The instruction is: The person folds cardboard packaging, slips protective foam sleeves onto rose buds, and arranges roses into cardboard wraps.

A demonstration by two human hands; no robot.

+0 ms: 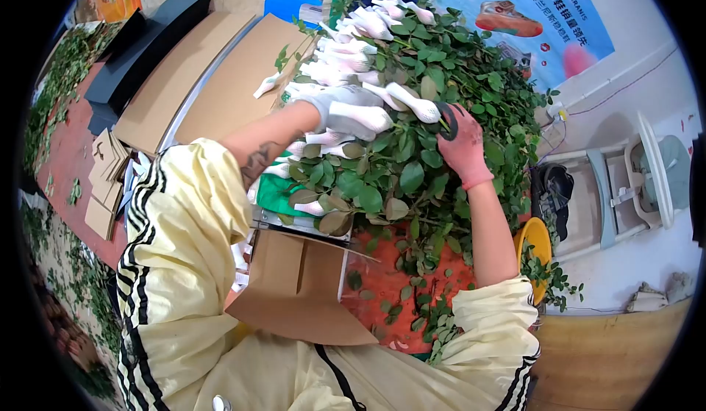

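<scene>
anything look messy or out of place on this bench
Yes: loose leaves litter the red tabletop below the leafy pile, and one white-sleeved stem juts over the cardboard, apart from the bunched ones.

One head-worn view — wide, close above leafy stems (pixel 496 106), facing forward-down.

Cardboard sheets (pixel 239 80) left of foliage (pixel 471 65), basin (pixel 542 240) at near right
</scene>
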